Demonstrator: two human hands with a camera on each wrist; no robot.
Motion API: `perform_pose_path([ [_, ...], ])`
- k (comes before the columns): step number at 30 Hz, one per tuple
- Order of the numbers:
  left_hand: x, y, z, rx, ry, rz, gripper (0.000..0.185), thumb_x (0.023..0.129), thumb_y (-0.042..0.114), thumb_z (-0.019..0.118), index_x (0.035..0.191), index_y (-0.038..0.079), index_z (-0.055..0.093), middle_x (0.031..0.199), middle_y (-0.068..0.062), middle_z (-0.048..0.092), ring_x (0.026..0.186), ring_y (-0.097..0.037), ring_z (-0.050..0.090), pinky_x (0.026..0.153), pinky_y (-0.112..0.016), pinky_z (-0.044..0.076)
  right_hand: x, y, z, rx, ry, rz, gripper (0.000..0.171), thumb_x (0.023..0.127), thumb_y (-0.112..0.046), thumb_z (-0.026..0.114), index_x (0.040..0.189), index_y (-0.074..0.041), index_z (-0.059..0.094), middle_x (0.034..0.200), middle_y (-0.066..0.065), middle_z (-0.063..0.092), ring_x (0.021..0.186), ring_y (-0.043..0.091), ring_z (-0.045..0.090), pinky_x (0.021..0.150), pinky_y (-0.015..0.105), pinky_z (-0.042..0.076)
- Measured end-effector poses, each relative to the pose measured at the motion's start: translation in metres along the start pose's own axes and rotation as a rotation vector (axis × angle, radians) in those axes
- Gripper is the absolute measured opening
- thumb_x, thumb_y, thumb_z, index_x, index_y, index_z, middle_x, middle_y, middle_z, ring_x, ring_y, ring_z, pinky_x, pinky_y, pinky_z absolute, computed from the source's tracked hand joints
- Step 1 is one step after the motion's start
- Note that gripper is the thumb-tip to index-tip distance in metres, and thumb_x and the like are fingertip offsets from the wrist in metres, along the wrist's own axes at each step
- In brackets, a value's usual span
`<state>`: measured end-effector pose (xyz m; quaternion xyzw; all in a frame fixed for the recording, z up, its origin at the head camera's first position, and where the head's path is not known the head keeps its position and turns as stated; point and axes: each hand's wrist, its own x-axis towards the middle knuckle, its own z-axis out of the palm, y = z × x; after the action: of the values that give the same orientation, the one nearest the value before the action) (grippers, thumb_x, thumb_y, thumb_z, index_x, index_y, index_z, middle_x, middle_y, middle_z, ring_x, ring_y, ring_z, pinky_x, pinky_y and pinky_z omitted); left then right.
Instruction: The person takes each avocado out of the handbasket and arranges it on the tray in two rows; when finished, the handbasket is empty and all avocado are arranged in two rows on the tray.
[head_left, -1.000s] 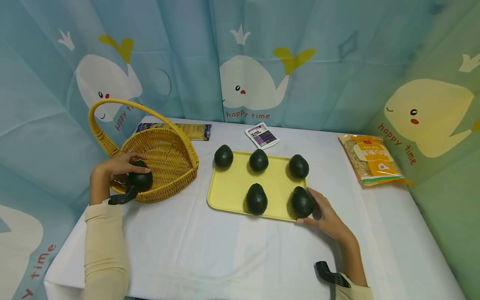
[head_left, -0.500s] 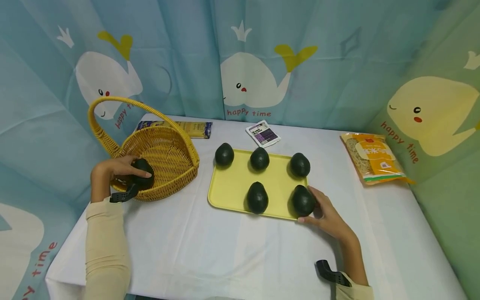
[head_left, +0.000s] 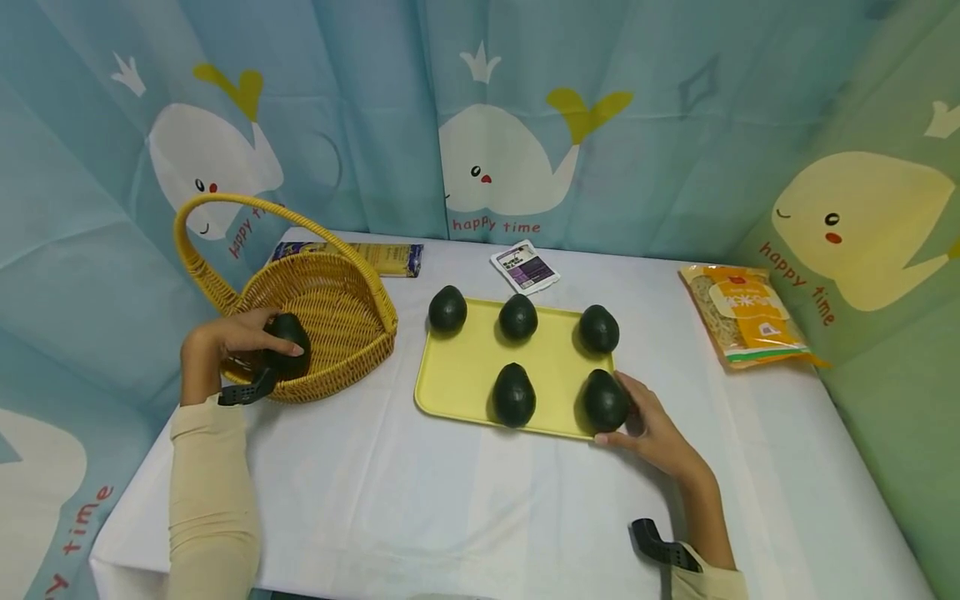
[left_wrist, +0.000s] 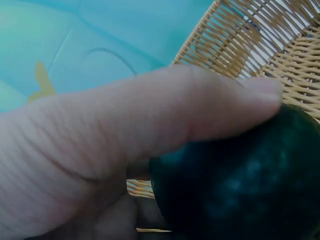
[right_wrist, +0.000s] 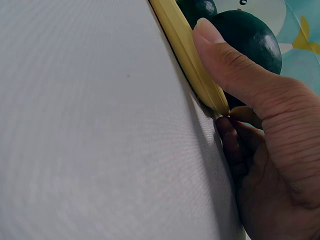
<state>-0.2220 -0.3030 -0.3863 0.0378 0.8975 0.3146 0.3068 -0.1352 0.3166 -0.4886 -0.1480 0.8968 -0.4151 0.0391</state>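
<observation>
In the head view, my left hand point(head_left: 243, 332) reaches into the yellow wicker basket point(head_left: 352, 371) at the left and grips a dark green avocado point(head_left: 288, 343). The thumb lies along the avocado point(left_wrist: 240, 185) in the left wrist view; the other fingers are mostly hidden behind it. At the right, my right hand point(head_left: 660, 433) holds the near right corner of a yellow tray point(head_left: 457, 383). Its thumb lies at the tray's front rim point(right_wrist: 192, 60), beside the nearest avocado point(head_left: 605, 401). Several avocados stand on the tray in two rows, among them a front one point(head_left: 513, 397).
Behind the basket lies a yellow and blue packet point(head_left: 393, 259). A small white and purple pack point(head_left: 525, 267) is behind the tray. An orange bag of grains point(head_left: 750, 317) lies at the far right. Printed curtains point(head_left: 375, 125) enclose the white-covered table point(head_left: 450, 517).
The avocado in my left hand has shifted slightly to the right and turned a little within the basket. My right hand keeps its place at the tray's corner.
</observation>
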Motion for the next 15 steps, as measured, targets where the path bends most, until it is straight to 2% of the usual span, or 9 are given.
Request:
perform_pose_path([
  [4, -0.004, 0.007, -0.002, -0.036, 0.017, 0.008, 0.100, 0.088, 0.042, 0.067, 0.151, -0.009, 0.008, 0.139, -0.033, 0.035, 0.119, -0.041, 0.048, 0.092, -0.048, 0.051, 0.001, 0.000, 0.000, -0.003, 0.005, -0.007, 0.104, 0.071, -0.018, 0.088, 0.152, 0.001, 0.026, 0.152, 0.028, 0.030, 0.138, 0.048, 0.026, 0.106, 0.066, 0.023],
  [9, -0.008, 0.015, -0.004, -0.032, 0.062, 0.066, 0.094, 0.091, 0.042, 0.064, 0.151, -0.006, 0.010, 0.141, -0.031, 0.032, 0.120, -0.042, 0.047, 0.090, -0.048, 0.051, 0.001, 0.001, 0.000, -0.012, 0.010, -0.015, 0.103, 0.071, -0.019, 0.088, 0.152, -0.001, 0.026, 0.152, 0.026, 0.031, 0.139, 0.045, 0.028, 0.108, 0.057, 0.024],
  [12, -0.010, 0.021, -0.004, -0.015, 0.095, 0.093, 0.090, 0.092, 0.041, 0.063, 0.152, -0.002, 0.012, 0.140, -0.029, 0.033, 0.113, -0.038, 0.050, 0.084, -0.044, 0.052, 0.001, 0.002, 0.000, -0.007, 0.009, -0.017, 0.104, 0.071, -0.019, 0.088, 0.152, -0.001, 0.026, 0.152, 0.026, 0.031, 0.139, 0.046, 0.027, 0.108, 0.060, 0.024],
  [15, -0.014, 0.027, -0.004, -0.032, 0.103, 0.130, 0.082, 0.093, 0.040, 0.062, 0.152, 0.007, 0.014, 0.139, -0.027, 0.033, 0.107, -0.034, 0.051, 0.078, -0.041, 0.051, 0.001, 0.002, 0.001, -0.007, 0.007, -0.016, 0.104, 0.071, -0.019, 0.088, 0.152, 0.000, 0.026, 0.152, 0.027, 0.031, 0.138, 0.047, 0.027, 0.107, 0.063, 0.024],
])
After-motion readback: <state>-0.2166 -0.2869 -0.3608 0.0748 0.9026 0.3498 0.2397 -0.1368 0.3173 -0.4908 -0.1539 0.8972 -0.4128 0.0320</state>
